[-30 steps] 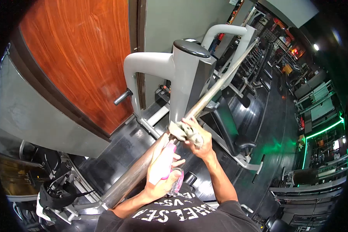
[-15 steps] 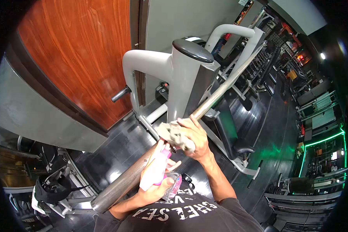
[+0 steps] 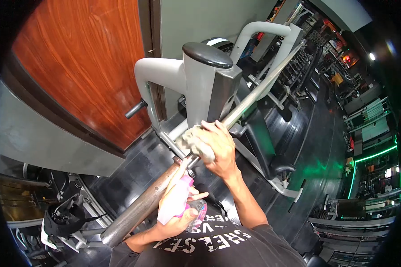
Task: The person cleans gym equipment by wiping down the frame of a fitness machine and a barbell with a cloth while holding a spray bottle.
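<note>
My right hand (image 3: pixel 221 150) is closed around a pale, crumpled cloth (image 3: pixel 192 141), pressed onto the barbell (image 3: pixel 263 91) close to its collar. Slanting across the view, the bar has its thick, worn sleeve (image 3: pixel 140 205) at the lower left, and its thin shaft runs to the upper right. In front of my chest, my left hand (image 3: pixel 176 226) grips a spray bottle (image 3: pixel 174 201) with a white and pink trigger head and a clear lower part. Fingers of that hand reach up beside the sleeve's inner end. The bottle hides part of my left palm.
A grey weight machine (image 3: pixel 198 89) with a black cap stands just beyond the bar. Behind it is a wooden door (image 3: pixel 84 66). A black padded bench (image 3: pixel 260 140) lies right of the machine. At lower left, a black bag (image 3: pixel 64 218) rests on metal equipment.
My right hand and the cloth have shifted slightly up and left, uncovering more of the bar by the collar. My left hand still holds the spray bottle, slightly lower in view.
</note>
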`<state>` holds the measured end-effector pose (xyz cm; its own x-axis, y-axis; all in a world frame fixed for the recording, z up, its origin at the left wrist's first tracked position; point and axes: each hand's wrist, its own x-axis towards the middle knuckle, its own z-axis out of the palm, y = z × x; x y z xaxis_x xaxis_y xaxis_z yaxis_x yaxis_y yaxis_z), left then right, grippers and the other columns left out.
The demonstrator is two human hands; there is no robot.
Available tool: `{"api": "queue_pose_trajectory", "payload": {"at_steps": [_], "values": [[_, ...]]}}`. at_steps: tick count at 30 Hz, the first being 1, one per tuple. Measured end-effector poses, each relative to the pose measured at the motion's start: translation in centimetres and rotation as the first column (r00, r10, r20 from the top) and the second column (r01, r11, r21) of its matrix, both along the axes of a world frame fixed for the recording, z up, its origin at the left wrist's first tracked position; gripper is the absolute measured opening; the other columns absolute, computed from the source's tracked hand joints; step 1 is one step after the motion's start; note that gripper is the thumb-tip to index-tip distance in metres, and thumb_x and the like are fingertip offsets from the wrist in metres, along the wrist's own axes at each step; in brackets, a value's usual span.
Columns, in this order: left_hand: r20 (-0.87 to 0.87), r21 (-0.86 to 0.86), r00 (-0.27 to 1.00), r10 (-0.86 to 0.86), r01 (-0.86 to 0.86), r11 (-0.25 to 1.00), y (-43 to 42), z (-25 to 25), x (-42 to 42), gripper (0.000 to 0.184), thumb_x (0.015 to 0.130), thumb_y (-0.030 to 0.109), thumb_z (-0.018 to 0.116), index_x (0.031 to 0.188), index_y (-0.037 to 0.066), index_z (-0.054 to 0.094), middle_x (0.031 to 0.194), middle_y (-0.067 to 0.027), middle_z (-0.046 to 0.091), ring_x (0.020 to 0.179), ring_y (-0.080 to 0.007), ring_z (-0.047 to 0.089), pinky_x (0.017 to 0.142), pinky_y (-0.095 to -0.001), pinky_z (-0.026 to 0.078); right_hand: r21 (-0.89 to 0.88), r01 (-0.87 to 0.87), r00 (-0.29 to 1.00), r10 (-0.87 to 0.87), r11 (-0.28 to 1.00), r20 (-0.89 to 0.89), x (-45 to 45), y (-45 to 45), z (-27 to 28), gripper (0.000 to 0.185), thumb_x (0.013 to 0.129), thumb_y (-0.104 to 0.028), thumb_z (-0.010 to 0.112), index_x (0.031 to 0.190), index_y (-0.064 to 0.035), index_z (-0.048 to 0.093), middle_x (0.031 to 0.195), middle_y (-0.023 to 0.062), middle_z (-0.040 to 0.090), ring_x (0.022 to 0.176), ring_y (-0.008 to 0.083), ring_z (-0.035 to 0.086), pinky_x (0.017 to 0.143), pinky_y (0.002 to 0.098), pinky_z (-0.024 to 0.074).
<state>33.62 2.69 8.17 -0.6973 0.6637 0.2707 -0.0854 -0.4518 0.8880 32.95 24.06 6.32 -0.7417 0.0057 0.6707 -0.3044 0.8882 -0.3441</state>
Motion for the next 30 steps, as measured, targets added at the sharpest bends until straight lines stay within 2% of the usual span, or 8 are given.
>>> {"api": "queue_pose_trajectory", "payload": {"at_steps": [4,6,7,12,17,24,27,30], "values": [[0.075,0.019,0.997,0.004,-0.005,1.0,-0.1,-0.6,0.2,0.049,0.09,0.026,0.068,0.117,-0.01,0.048,0.119,-0.017,0.043,0.104,-0.0272,0.06,0.09,-0.0464,0.055,-0.148,-0.058,0.975,0.024,0.987,-0.222,2.8,0.5,-5.2,0.025,0.083,-0.011,0.069,0.106,-0.0048,0.061,0.104,0.0165,0.068,0.107,0.0355,0.064,0.1,0.0535,0.043],[0.001,-0.006,1.0,-0.016,0.016,1.0,-0.3,-0.7,0.2,0.044,0.091,0.021,0.067,0.119,-0.008,0.049,0.118,-0.0166,0.044,0.101,-0.0282,0.061,0.088,-0.0453,0.056,-0.472,-0.043,0.969,-0.077,0.881,-0.233,4.3,0.3,-9.3,0.023,0.088,-0.017,0.066,0.104,-0.0023,0.06,0.103,0.0181,0.068,0.101,0.0329,0.065,0.095,0.0476,0.0476],[0.003,-0.009,1.0,-0.01,0.01,1.0,-0.4,-0.6,0.2,0.044,0.091,0.021,0.067,0.119,-0.008,0.049,0.118,-0.0166,0.044,0.101,-0.0282,0.061,0.088,-0.0453,0.056,-0.636,0.207,0.975,-0.21,0.744,0.072,6.2,-0.6,-8.8,0.028,0.091,-0.024,0.064,0.102,0.0007,0.057,0.103,0.0192,0.066,0.099,0.0316,0.065,0.09,0.0419,0.0495],[0.075,-0.067,0.997,-0.001,0.006,0.998,-0.6,-0.6,0.4,0.046,0.092,0.019,0.065,0.125,-0.007,0.046,0.115,-0.0139,0.047,0.095,-0.0284,0.064,0.082,-0.0416,0.057,-0.415,-0.025,0.838,-0.207,0.909,-0.504,2.8,-0.7,-3.9,0.039,0.087,-0.025,0.07,0.115,-0.0024,0.054,0.107,0.0206,0.066,0.103,0.0367,0.064,0.089,0.047,0.0523],[0.021,-0.075,0.999,-0.035,0.036,0.997,-0.7,-0.8,0.1,0.048,0.092,0.019,0.065,0.127,-0.006,0.044,0.114,-0.0131,0.047,0.093,-0.0268,0.064,0.081,-0.0405,0.057,-0.072,0.07,0.997,-0.068,0.995,0.036,-1.2,-0.3,0.8,0.033,0.073,-0.015,0.077,0.103,-0.0076,0.066,0.102,0.0094,0.069,0.099,0.027,0.065,0.097,0.0449,0.0451],[0.075,-0.084,0.997,-0.023,0.029,0.996,-0.5,-1.1,0.2,0.049,0.091,0.019,0.066,0.127,-0.005,0.044,0.113,-0.012,0.047,0.092,-0.0264,0.064,0.084,-0.042,0.057,-0.293,0.018,0.916,-0.133,0.956,-0.379,1.0,-0.8,-6.5,0.026,0.08,-0.01,0.072,0.104,-0.0047,0.064,0.107,0.0149,0.068,0.106,0.0378,0.063,0.099,0.0498,0.0453],[0.078,-0.05,0.996,-0.045,0.049,0.998,-0.5,-1.6,0.1,0.049,0.092,0.018,0.066,0.128,-0.005,0.043,0.113,-0.0121,0.048,0.091,-0.0264,0.064,0.085,-0.0428,0.056,-0.658,0.068,0.922,-0.299,0.75,-0.245,3.0,-3.6,-12.0,0.025,0.093,-0.01,0.057,0.115,0.0012,0.056,0.116,0.0157,0.064,0.112,0.0289,0.059,0.102,0.0427,0.0422],[0.099,-0.047,0.993,-0.058,0.063,0.997,-0.8,-3.2,0.3,0.05,0.093,0.017,0.064,0.13,-0.005,0.04,0.114,-0.0119,0.048,0.093,-0.0291,0.065,0.086,-0.0425,0.055,-0.985,-0.017,0.965,-0.254,0.169,-0.06,2.5,-6.0,-11.3,0.041,0.097,-0.029,0.058,0.128,-0.003,0.049,0.12,0.0074,0.059,0.108,0.018,0.058,0.095,0.0314,0.0451]]}}
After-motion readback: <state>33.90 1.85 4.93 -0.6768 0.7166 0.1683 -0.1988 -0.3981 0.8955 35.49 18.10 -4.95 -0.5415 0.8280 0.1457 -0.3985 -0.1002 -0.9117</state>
